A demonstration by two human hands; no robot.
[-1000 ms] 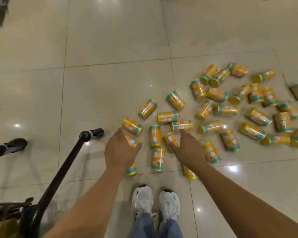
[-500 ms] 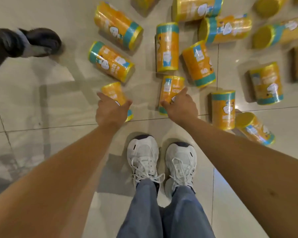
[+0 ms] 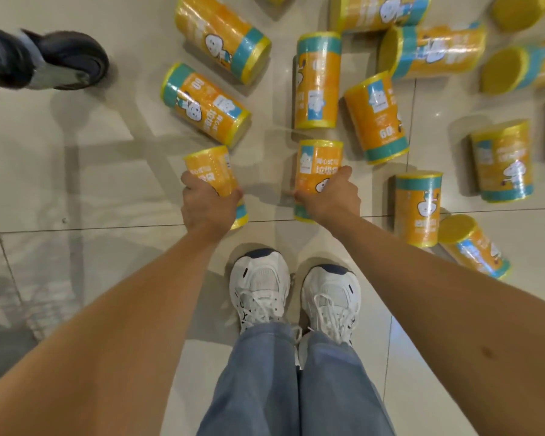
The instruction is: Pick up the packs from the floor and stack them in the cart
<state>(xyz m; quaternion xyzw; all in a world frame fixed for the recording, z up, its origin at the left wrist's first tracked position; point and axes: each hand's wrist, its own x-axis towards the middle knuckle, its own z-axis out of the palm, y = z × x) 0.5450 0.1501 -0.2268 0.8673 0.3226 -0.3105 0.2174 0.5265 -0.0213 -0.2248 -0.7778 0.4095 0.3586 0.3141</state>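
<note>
Orange-yellow film wraps the pack (image 3: 210, 173) that the left grip (image 3: 206, 209) holds, fingers curled round it. The right grip (image 3: 331, 199) clasps a second pack (image 3: 317, 166) likewise, both beside a joint in the tiled floor (image 3: 107, 184). More packs (image 3: 317, 80) crowd ahead and rightward. Leftward the floor lies bare up to a black caster wheel (image 3: 73, 61). White shoes (image 3: 260, 284) stand just behind.

I take this for a shop floor or stockroom. I see large glossy beige floor tiles (image 3: 76, 171), many identical yellow shrink-wrapped packs (image 3: 317, 80) with printed retail labels lying scattered, and a black caster wheel (image 3: 73, 61) at the upper left.
</note>
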